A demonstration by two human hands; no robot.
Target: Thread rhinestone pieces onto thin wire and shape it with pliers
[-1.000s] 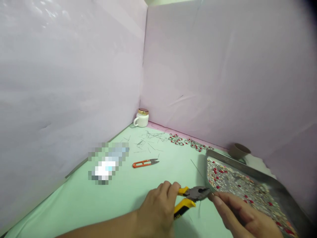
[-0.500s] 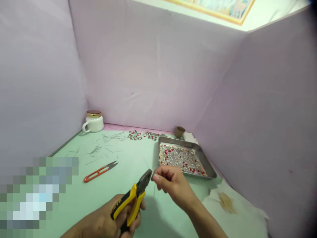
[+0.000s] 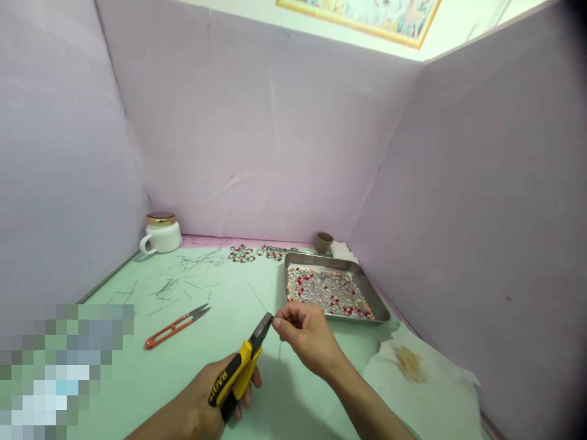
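Observation:
My left hand (image 3: pixel 208 403) grips the yellow-and-black handles of a pair of pliers (image 3: pixel 241 365), jaws pointing up and right. My right hand (image 3: pixel 305 339) pinches a thin wire (image 3: pixel 258 297) right at the jaw tips; the wire runs up and left from the jaws, and a short piece hangs below the fingers. Both hands hover above the green table (image 3: pixel 137 379), just left of a steel tray (image 3: pixel 383 315) holding several red and pale beads.
Orange thread snips (image 3: pixel 174 327) lie to the left. Cut wire bits (image 3: pixel 178 284) are scattered behind them, near a white lidded mug (image 3: pixel 161 233). Beaded pieces (image 3: pixel 257 252) and a small brown cup (image 3: pixel 323 242) sit by the back wall. Stained paper (image 3: pixel 422 373) lies on the right. Purple panels enclose the table.
The view swung right, bringing the whole tray and right wall into sight. The pliers tilted from lying sideways to pointing up, and my right hand stayed pinched at the jaws.

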